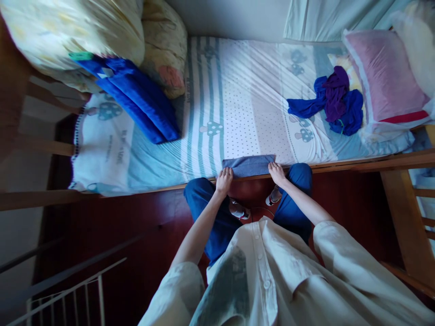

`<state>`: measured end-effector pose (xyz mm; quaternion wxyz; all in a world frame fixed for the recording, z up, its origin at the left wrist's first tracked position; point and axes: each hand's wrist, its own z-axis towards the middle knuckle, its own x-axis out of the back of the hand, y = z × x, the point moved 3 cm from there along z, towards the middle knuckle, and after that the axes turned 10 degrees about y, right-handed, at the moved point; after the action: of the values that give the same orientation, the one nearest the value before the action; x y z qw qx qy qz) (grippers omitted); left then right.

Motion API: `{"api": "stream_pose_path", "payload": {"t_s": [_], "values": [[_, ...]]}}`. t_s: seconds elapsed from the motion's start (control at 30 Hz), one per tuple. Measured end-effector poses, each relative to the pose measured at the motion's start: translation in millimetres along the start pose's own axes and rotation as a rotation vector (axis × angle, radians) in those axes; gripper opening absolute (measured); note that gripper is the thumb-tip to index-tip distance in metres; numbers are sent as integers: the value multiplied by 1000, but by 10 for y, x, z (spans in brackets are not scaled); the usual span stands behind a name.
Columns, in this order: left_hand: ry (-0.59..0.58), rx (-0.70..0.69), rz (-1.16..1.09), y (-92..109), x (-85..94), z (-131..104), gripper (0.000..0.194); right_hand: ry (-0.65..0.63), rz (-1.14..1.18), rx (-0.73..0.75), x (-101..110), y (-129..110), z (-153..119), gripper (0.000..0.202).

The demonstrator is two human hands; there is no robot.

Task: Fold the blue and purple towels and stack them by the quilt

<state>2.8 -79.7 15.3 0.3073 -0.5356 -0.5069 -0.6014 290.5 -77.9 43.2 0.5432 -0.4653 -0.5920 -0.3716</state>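
Note:
A folded grey-blue cloth (249, 165) lies in a flat, narrow strip along the near edge of the bed. My left hand (224, 180) grips its left end, fingers closed over the lower corner. At the opposite end, my right hand (277, 173) has its fingers closed on the cloth's right edge. My thumbs are mostly hidden. Under the cloth is a patterned bed sheet (234, 99) with stripes, dots and mushroom prints.
Folded blue fabric (136, 99) leans by large yellowish bundles (102, 31) on the left. Crumpled blue and purple clothes (336, 99) lie right, near a pink pillow (387, 74). A wooden bed rail (360, 164) edges the bed; a white metal rack (68, 292) stands lower left.

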Motion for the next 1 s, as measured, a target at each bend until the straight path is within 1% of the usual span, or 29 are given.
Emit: {"api": "stream_pose_path", "payload": {"t_s": [0.13,0.23,0.33,0.43,0.53,0.63,0.7,0.8,1.0], "values": [[-42,8,-54,-76,69,87,61,-83,97,-48,66,99,92,52],[-60,78,-165,-220,116,166,66,-130,250,-123,108,268,164,52],[-7,176,-316,-370,164,241,64,-99,452,-227,106,469,243,49],[54,314,-433,-482,203,311,57,-36,656,-316,36,626,340,37],[70,468,-508,-537,215,377,53,17,819,-412,-88,718,450,25],[94,612,-537,-565,206,444,48,37,911,-516,-215,756,553,19],[99,692,-538,-580,188,490,41,38,918,-569,-277,762,613,17],[92,760,-527,-602,152,569,31,24,834,-625,-328,758,687,16],[62,847,-483,-636,62,744,26,-64,591,-685,-375,725,789,22]]}}
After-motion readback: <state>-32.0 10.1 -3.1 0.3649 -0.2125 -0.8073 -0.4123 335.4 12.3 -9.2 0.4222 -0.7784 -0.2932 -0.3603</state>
